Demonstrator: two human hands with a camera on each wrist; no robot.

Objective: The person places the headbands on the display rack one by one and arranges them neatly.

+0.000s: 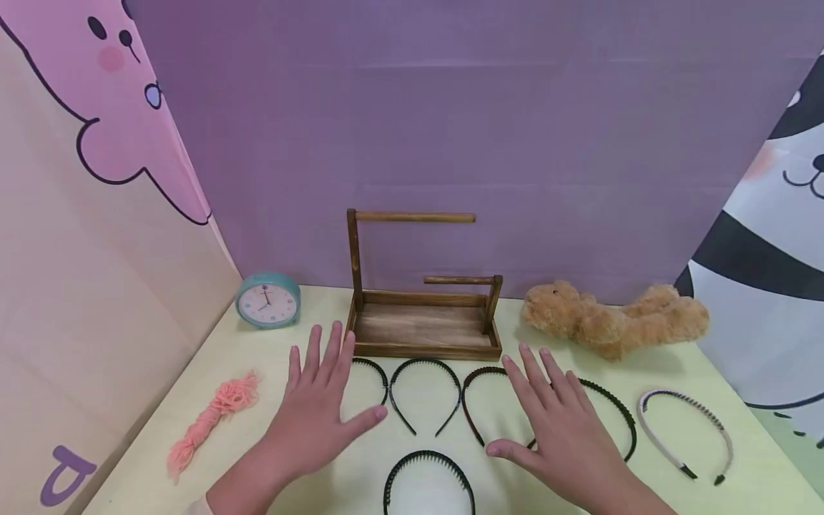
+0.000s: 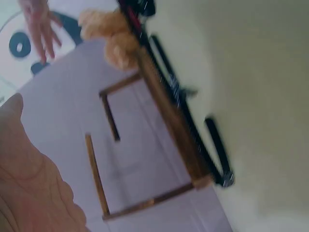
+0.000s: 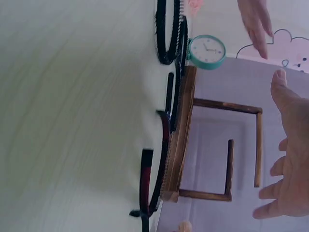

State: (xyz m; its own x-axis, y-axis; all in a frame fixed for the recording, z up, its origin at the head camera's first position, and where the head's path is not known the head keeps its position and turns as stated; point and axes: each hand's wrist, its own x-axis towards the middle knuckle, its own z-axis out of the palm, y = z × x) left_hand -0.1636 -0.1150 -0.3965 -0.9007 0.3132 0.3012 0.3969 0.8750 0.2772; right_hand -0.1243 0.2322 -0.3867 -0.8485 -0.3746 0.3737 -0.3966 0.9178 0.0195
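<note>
Both hands are held above the table with nothing in them. The left hand (image 1: pixel 317 420), fingers straight and thumb out to the side, partly covers a black headband (image 1: pixel 378 368) in the head view. Fingers spread, the right hand (image 1: pixel 558 436) hides parts of a dark brown headband (image 1: pixel 473 400) and a black headband (image 1: pixel 619 409). Between the hands lies another black headband (image 1: pixel 425 361), and nearer the front edge a toothed black headband (image 1: pixel 428 455). A pale pink headband (image 1: pixel 650 422) lies at the right.
Behind the headbands stands a wooden tray rack (image 1: pixel 425 353) with two bars at different heights. A teal alarm clock (image 1: pixel 268 302) is at the back left, pink yarn (image 1: pixel 212 422) at the left. Along the back right lies a brown plush toy (image 1: pixel 611 322). Printed curtains border the table.
</note>
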